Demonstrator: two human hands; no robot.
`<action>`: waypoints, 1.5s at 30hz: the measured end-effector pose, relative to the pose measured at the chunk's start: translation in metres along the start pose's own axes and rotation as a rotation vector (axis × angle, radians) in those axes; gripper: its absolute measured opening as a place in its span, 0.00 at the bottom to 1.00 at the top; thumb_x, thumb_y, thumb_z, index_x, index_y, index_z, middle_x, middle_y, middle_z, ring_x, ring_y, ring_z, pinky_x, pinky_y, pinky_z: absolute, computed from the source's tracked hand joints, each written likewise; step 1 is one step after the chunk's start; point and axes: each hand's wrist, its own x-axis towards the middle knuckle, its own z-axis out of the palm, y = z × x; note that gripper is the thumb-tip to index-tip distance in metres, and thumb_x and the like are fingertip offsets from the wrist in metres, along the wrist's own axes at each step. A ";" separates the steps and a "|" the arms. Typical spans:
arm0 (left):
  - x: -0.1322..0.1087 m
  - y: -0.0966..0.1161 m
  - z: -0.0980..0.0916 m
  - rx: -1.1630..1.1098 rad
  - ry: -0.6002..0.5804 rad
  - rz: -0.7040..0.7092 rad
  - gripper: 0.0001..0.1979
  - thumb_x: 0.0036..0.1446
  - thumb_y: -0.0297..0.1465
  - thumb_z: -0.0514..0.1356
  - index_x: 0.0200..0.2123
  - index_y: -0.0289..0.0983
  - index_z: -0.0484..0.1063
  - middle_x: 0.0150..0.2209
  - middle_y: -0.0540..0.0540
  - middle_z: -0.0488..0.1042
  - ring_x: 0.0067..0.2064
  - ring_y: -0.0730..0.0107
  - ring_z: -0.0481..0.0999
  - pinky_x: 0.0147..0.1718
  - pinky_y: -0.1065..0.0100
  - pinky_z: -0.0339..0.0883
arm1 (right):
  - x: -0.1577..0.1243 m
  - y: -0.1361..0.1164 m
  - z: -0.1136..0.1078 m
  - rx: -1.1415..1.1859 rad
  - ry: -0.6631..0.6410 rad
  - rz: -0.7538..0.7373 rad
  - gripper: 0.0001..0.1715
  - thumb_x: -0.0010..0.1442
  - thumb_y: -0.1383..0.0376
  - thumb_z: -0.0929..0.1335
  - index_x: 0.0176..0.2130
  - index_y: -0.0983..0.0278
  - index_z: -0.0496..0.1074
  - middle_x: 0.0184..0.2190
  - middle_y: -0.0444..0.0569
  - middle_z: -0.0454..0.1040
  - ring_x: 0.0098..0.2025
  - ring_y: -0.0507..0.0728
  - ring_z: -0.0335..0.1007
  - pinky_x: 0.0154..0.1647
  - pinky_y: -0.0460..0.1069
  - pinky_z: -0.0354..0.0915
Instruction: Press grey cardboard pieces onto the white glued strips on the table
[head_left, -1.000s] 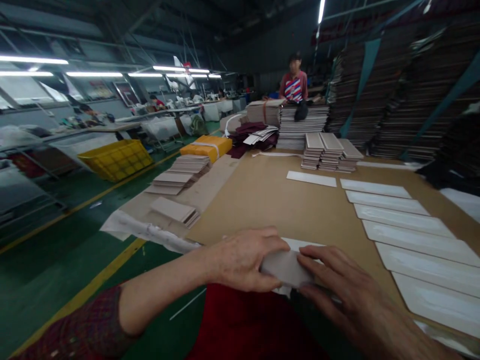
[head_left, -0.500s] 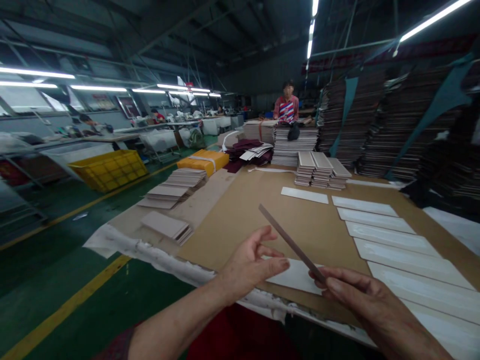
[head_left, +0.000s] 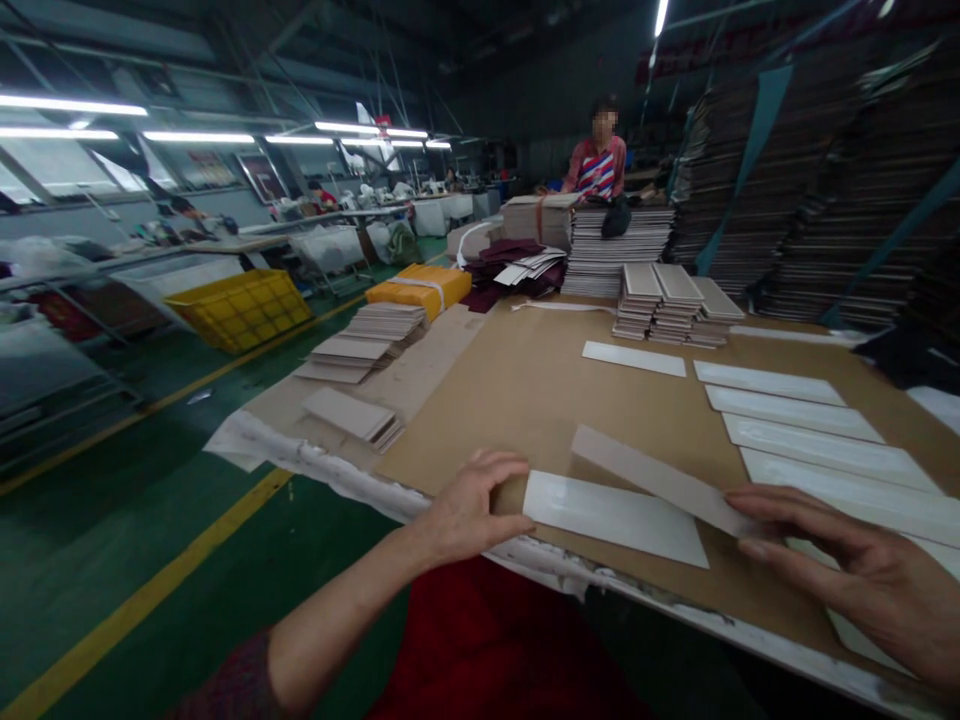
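My right hand [head_left: 840,570] pinches one end of a thin grey-brown board strip [head_left: 652,475], which is tilted above the table. Below it a white board strip [head_left: 615,515] lies flat near the table's front edge. At that strip's left end is my left hand [head_left: 472,505], thumb and fingers spread apart around the end; whether they touch it I cannot tell. Several white strips [head_left: 825,435] lie in an overlapping row on the right, partly hidden by my right hand. A single white strip [head_left: 634,358] sits farther back.
Stacked boards [head_left: 649,305] stand at the back of the brown tabletop [head_left: 480,400]. Grey board piles [head_left: 352,415] lie on the left, near a yellow bundle [head_left: 420,290]. A co-worker [head_left: 596,165] stands beyond. A yellow crate [head_left: 240,310] is on the green floor.
The grey-brown strip has gone from nearly edge-on to showing its flat face, lower over the white strip. My left hand has come to the white strip's left end. The view has shifted.
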 end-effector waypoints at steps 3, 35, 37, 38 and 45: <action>0.004 -0.001 0.005 0.072 -0.077 0.074 0.29 0.50 0.36 0.71 0.54 0.36 0.71 0.54 0.40 0.73 0.57 0.55 0.68 0.59 0.50 0.61 | -0.001 -0.004 0.009 0.039 -0.082 -0.047 0.31 0.55 0.36 0.69 0.45 0.53 0.81 0.51 0.49 0.77 0.52 0.67 0.75 0.54 0.60 0.74; 0.004 -0.007 0.011 0.063 -0.019 0.125 0.22 0.60 0.39 0.64 0.55 0.38 0.70 0.53 0.41 0.74 0.55 0.56 0.69 0.56 0.52 0.62 | 0.017 -0.018 0.033 0.033 -0.137 -0.272 0.27 0.60 0.39 0.67 0.46 0.53 0.80 0.49 0.50 0.78 0.49 0.64 0.76 0.50 0.63 0.76; 0.005 -0.007 0.012 0.065 -0.025 0.114 0.21 0.60 0.40 0.63 0.55 0.39 0.70 0.52 0.41 0.75 0.55 0.55 0.69 0.56 0.51 0.62 | 0.016 -0.017 0.034 0.029 -0.138 -0.265 0.28 0.60 0.39 0.67 0.46 0.53 0.80 0.50 0.50 0.77 0.49 0.64 0.76 0.51 0.63 0.75; 0.005 -0.007 0.012 0.063 -0.025 0.112 0.21 0.60 0.40 0.63 0.55 0.40 0.71 0.52 0.41 0.75 0.55 0.55 0.69 0.56 0.50 0.62 | 0.016 -0.017 0.034 0.030 -0.140 -0.265 0.28 0.60 0.39 0.67 0.46 0.53 0.80 0.50 0.50 0.77 0.49 0.65 0.76 0.51 0.62 0.75; 0.006 -0.008 0.012 0.073 -0.022 0.116 0.20 0.59 0.39 0.65 0.53 0.40 0.72 0.53 0.42 0.75 0.55 0.55 0.70 0.56 0.51 0.61 | 0.015 -0.022 0.034 0.038 -0.118 -0.268 0.27 0.60 0.39 0.66 0.44 0.53 0.80 0.48 0.50 0.78 0.49 0.64 0.76 0.49 0.63 0.76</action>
